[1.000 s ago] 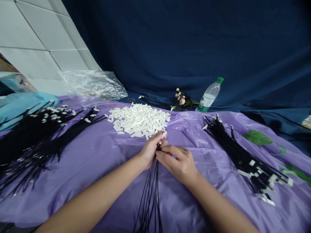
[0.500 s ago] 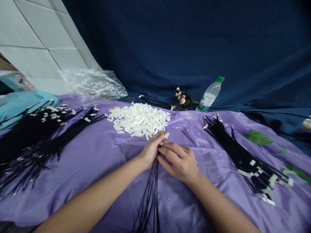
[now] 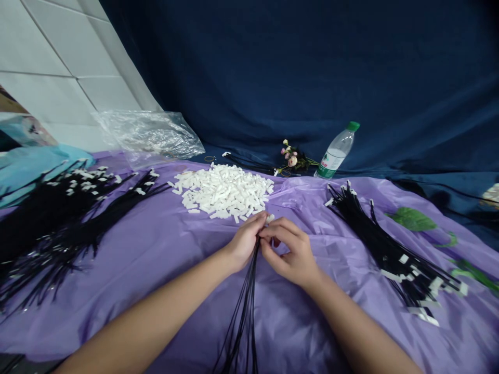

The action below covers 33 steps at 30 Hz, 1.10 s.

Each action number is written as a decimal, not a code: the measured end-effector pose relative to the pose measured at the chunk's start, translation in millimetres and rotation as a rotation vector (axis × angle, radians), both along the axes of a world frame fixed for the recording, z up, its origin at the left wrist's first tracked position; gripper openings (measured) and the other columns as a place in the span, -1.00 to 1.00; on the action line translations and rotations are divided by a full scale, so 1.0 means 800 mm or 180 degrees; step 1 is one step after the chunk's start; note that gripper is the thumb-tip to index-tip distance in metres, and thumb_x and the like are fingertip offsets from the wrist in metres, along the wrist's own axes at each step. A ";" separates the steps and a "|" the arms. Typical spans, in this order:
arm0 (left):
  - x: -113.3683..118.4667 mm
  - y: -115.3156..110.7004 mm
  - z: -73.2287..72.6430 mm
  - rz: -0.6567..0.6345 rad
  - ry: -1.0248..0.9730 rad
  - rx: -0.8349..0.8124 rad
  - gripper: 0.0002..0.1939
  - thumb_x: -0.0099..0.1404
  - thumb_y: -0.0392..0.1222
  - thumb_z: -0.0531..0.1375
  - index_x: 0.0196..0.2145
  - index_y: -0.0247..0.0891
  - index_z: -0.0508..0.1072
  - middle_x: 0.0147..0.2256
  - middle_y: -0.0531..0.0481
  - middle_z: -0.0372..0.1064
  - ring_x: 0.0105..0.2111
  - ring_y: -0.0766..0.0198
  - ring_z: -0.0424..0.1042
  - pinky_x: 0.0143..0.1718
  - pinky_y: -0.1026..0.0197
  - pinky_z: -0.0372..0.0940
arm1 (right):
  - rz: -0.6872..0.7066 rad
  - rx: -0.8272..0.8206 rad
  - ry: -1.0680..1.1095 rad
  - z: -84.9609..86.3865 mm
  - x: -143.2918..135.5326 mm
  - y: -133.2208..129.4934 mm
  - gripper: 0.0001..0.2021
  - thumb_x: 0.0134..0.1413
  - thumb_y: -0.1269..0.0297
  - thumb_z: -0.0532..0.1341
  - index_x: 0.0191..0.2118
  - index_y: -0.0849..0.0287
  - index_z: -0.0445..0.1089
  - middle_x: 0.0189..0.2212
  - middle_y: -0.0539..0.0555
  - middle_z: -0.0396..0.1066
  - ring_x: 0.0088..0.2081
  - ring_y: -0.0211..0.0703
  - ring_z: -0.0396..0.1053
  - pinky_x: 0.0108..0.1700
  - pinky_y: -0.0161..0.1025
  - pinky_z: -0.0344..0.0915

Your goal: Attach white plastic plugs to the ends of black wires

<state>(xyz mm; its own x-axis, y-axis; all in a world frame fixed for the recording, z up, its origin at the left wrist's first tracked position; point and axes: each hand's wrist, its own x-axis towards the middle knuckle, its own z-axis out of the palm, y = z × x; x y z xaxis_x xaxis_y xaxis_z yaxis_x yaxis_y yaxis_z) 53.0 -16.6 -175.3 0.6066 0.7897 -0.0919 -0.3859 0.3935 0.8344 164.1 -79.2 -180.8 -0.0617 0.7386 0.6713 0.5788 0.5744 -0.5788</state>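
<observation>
My left hand (image 3: 246, 241) is closed around the upper ends of a thin bundle of black cords (image 3: 245, 306), which hang down toward me over the purple cloth. Beside it my right hand (image 3: 291, 252) pinches at the top of the same bundle, thumb and forefinger together; what lies between those fingertips is too small to make out. A small white piece (image 3: 270, 219) shows just above the fingers. Right behind the hands lies a heap of small white plastic pieces (image 3: 224, 189).
Black cords with white ends lie in a large pile (image 3: 50, 218) at left and a bundle (image 3: 382, 249) at right on the purple cloth (image 3: 156, 280). Behind stand a clear plastic bag (image 3: 152, 132), artificial flowers (image 3: 291, 158) and a tilted water bottle (image 3: 336, 153).
My right hand has shifted slightly right and up, its thumb and forefinger now forming a more open loop. The left hand still holds the cords, almost in place.
</observation>
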 end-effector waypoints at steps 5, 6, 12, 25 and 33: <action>0.000 -0.002 -0.001 0.0067 0.0220 -0.0107 -0.69 0.08 -0.05 0.27 -0.49 -0.29 0.24 -0.55 0.11 0.18 -0.54 0.41 0.21 -0.49 0.32 0.15 | -0.0181 0.0086 -0.0623 0.000 0.007 0.002 -0.83 0.09 0.45 0.16 -0.21 0.13 0.42 -0.26 0.09 0.43 -0.27 -0.21 0.43 -0.31 -0.31 0.36; 0.000 -0.002 -0.002 0.0059 0.0285 -0.0129 -0.69 0.08 -0.06 0.27 -0.49 -0.29 0.23 -0.55 0.12 0.16 -0.55 0.43 0.18 -0.52 0.34 0.12 | -0.0196 0.0151 -0.0814 0.001 0.011 0.002 -0.84 0.11 0.45 0.15 -0.21 0.13 0.42 -0.26 0.09 0.44 -0.27 -0.22 0.43 -0.30 -0.32 0.36; 0.003 -0.004 -0.012 -0.0259 0.0692 -0.0248 -0.65 0.17 0.09 0.17 -0.41 -0.23 0.17 -0.61 0.18 0.02 -0.69 0.46 0.01 -0.67 0.36 -0.09 | -0.0123 0.0825 -0.2268 0.010 0.031 0.005 -0.88 0.25 0.34 0.14 -0.27 0.20 0.41 -0.32 0.08 0.46 -0.33 -0.23 0.41 -0.33 -0.29 0.31; 0.007 0.004 -0.016 -0.0413 0.1090 -0.0681 -0.81 0.32 -0.11 -0.02 -0.44 -0.20 0.10 -0.67 0.20 -0.10 -0.76 0.46 -0.11 -0.72 0.35 -0.22 | -0.0219 0.1433 -0.3100 0.000 0.031 0.014 -0.77 0.25 0.52 0.01 -0.23 0.33 0.42 -0.43 0.14 0.41 -0.49 -0.22 0.29 -0.42 -0.20 0.25; 0.012 0.008 -0.018 -0.0362 0.1063 -0.0702 -0.84 0.26 -0.18 -0.02 -0.47 -0.21 0.08 -0.66 0.17 -0.10 -0.73 0.44 -0.06 -0.67 0.34 -0.16 | -0.0376 0.1158 -0.2862 -0.012 0.029 0.022 -0.83 0.25 0.39 0.07 -0.25 0.25 0.41 -0.41 0.15 0.44 -0.49 -0.18 0.32 -0.43 -0.18 0.30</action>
